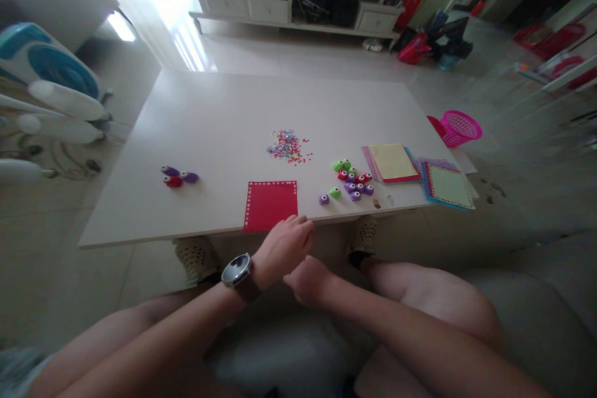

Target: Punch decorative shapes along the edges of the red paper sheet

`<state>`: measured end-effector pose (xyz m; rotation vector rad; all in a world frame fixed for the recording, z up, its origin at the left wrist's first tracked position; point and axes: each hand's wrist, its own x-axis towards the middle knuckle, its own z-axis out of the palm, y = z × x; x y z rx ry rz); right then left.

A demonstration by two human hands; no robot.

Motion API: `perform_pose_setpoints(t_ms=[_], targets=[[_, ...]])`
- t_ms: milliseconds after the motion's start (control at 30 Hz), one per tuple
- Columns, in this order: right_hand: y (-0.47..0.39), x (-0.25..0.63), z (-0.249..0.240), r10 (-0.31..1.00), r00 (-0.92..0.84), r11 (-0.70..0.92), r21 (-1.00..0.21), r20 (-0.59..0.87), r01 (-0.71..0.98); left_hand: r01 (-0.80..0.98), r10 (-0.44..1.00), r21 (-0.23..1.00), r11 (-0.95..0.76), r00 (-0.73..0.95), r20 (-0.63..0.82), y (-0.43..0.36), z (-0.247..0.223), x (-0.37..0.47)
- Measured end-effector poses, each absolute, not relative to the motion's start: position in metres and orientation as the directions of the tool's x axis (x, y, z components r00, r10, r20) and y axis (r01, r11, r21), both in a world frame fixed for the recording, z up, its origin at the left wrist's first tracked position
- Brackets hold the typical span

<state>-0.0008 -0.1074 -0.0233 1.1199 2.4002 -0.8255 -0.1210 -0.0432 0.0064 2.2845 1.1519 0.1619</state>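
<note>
- Head view shows your left hand at the near edge of the white table, knuckles up and fingers curled, just touching the near right corner of the red card.
- You can see that the red card is a flat rectangle with a border of small white punched shapes along its top and sides; it lies near the table's front edge, slightly left of centre from where you sit.
- Your right hand sits below the table edge, tucked under your left hand and closed into a loose fist; whether it pinches anything cannot be told, since the left hand covers its fingers.
- Your left fingertips are hidden under the curled hand, so you cannot tell whether they grip the card's edge or only rest on it.
- A watch sits on your left wrist.
- Right of the card lies a cluster of small punches in green, red and purple; three more punches lie well apart to the left.
- Beyond the card is a scatter of confetti, too small to make out its shapes.
- Stacked coloured sheets lie at the right, with a pink basket past the table's corner.
</note>
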Motion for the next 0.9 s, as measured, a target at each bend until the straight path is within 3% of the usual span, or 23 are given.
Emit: perform_pose_setpoints(t_ms=[133, 400, 533, 900], targets=[[-0.08, 0.007, -0.015, 0.548, -0.609, 0.598, -0.241, -0.574, 0.765, 0.795, 0.842, 0.433, -0.424, 0.523, -0.135, -0.026, 0.003, -0.136], [-0.04, 0.031, 0.012, 0.832, -0.424, 0.386, -0.177, -0.358, 0.906, 0.825, 0.836, 0.352, -0.442, 0.521, -0.172, -0.023, -0.009, -0.145], [-0.028, 0.04, 0.017, 0.909, -0.331, 0.306, -0.132, -0.254, 0.943, 0.829, 0.835, 0.332, -0.45, 0.523, -0.172, -0.023, -0.021, -0.145], [-0.017, 0.059, -0.003, 0.909, -0.262, 0.2, -0.213, -0.323, 0.956, 0.846, 0.809, 0.31, -0.434, 0.517, -0.278, -0.027, -0.017, -0.142]])
